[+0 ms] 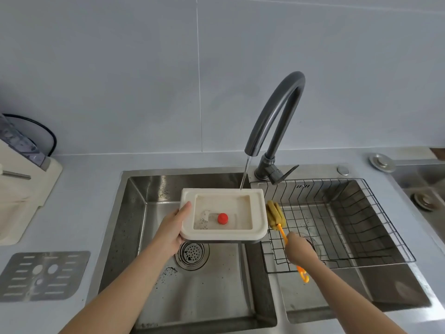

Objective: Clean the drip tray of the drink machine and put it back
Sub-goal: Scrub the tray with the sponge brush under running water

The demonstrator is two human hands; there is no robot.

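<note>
A cream drip tray [258, 213] with a red float [222, 218] inside is held level over the left sink basin [134, 213]. My left hand [172, 229] grips its left edge, thumb on the rim. Water runs from the dark tap [277, 116] onto the tray's back right corner. My right hand [298, 249] holds the orange handle of a sponge brush [274, 214], whose yellow-green sponge head sits just right of the tray. The metal grille [43, 276] of the tray lies on the counter at the left.
The drink machine [21, 189] stands on the counter at the far left. A wire rack [361, 213] sits in the right sink basin. A round drain strainer [192, 254] is below the tray. Another sink edge shows at the far right.
</note>
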